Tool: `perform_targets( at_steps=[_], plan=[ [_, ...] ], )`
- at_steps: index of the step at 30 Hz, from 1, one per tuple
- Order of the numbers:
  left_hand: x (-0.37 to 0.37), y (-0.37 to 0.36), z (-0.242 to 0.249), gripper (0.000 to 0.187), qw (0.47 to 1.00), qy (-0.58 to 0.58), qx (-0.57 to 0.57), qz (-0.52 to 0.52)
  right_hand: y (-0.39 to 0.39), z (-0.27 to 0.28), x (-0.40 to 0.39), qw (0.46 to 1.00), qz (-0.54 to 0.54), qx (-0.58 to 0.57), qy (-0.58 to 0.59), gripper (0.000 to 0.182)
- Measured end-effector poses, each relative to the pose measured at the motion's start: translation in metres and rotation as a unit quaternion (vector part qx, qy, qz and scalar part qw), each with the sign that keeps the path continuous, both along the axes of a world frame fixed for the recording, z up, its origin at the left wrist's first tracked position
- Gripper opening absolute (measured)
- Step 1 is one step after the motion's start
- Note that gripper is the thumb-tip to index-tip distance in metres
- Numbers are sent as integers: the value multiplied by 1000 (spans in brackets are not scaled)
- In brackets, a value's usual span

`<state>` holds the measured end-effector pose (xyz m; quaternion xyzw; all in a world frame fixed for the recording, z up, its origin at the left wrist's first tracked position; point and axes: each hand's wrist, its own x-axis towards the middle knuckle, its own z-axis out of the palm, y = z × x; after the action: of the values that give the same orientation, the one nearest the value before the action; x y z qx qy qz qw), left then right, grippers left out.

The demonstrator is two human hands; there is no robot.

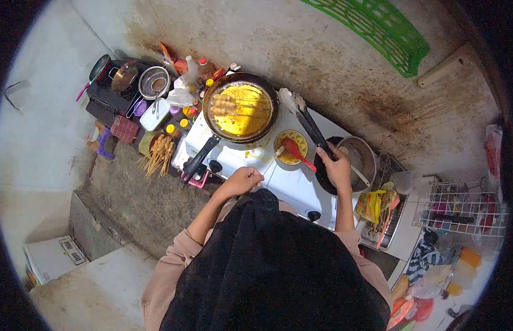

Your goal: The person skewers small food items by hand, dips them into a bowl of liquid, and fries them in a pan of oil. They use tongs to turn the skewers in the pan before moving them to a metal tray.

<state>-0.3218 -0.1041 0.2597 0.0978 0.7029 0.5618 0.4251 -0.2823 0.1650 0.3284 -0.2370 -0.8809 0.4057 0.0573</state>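
My right hand [337,168] is closed around the black handles of tongs [310,124], whose pale metal tips point up and left toward the wall. Curled near the stove's front edge is my left hand [242,181], its fingers pressed together; what they hold, if anything, is hidden. A black frying pan [271,88] sits on the white stove [278,179]. Inside it lies a yellow egg layer [246,126] with several coated skewers [226,105] on top. Right of the pan, a patterned bowl [302,141] holds a red spoon [294,149] and some yellow sauce.
More coated skewers [162,148] stand in a container at left. Bottles [204,67], jars and pots [154,83] crowd the back left corner. A dark pan and a grey pot [364,154] stand right of the stove. A green plastic basket [377,27] hangs on the wall.
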Motion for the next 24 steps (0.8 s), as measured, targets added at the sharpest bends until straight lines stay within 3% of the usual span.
perform_targets(
  at_steps=[11,14,24],
  plan=[
    [-2,-8,15,22,997,70,-19,33,7,-10,1,1000,-5,15,10,54],
    [-3,-8,23,20,998,47,-34,21,8,-11,1,998,2,52,26,54],
    [-12,4,27,28,999,-45,10,8,0,3,-1,1000,10,-5,-17,53]
  ],
)
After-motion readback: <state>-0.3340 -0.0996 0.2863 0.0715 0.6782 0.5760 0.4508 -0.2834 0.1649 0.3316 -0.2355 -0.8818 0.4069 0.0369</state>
